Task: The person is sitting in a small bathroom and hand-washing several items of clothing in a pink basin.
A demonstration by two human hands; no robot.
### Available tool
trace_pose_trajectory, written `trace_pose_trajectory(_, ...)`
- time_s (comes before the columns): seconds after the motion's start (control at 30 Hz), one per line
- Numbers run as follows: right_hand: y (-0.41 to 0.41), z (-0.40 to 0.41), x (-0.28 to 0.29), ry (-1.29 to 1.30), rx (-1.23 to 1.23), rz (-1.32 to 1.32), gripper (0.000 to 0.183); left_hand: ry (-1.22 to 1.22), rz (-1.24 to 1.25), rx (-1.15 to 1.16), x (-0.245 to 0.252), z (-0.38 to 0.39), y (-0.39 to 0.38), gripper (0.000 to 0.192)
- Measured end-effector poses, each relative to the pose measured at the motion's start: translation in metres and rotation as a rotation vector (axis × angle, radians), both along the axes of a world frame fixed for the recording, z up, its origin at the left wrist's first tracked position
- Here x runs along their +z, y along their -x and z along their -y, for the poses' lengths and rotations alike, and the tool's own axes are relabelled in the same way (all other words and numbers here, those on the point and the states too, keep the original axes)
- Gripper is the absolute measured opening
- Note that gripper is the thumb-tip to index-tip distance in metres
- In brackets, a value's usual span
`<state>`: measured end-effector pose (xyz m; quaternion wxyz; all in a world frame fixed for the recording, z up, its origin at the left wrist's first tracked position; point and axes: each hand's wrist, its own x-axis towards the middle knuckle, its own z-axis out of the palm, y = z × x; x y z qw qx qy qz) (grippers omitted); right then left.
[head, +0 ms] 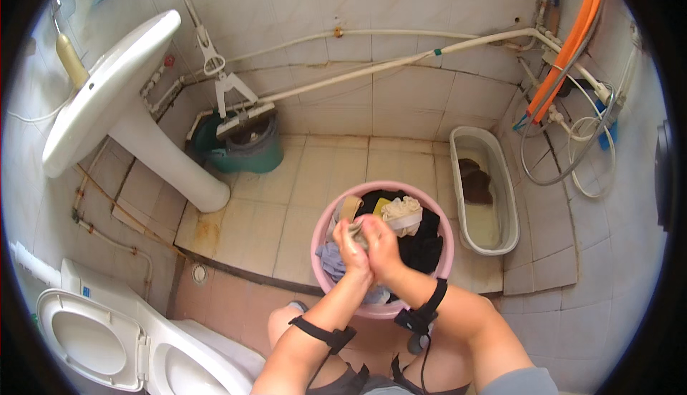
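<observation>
A pink plastic basin (448,255) stands on the floor before me with wet clothes in it. Over its middle, my left hand (351,247) and my right hand (381,244) press together, wrists almost touching. Between them they grip a small greyish cloth (357,232), mostly hidden by the palms and fingers. Around the hands lie a cream ruffled garment (402,212), black clothing (424,242), a lavender cloth (331,261) and a beige garment (350,208). Something yellow (380,205) shows beside the cream garment; I cannot tell what it is.
A grey-white tub (514,234) holding cloudy water and a dark cloth (475,183) stands to the right. Left are a pedestal washbasin (172,153), a toilet (155,336) and a green mop bucket (257,161) with a mop (236,92). A raised tiled step (252,267) crosses the floor beside the basin.
</observation>
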<state>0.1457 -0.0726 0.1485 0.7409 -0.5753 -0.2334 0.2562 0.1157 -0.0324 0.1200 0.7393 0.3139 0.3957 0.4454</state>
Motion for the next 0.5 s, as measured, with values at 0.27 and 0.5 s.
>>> trace_pose_trajectory(0.27,-0.044,-0.001,0.05,-0.113,-0.08,-0.602,0.044,-0.076,-0.015,-0.543,0.032,-0.004,0.016,0.046)
trace_pose_trajectory(0.5,-0.057,0.012,0.064,-0.066,0.01,-0.439,0.041,-0.755,-0.142,-0.889,0.032,-0.013,0.031,0.06)
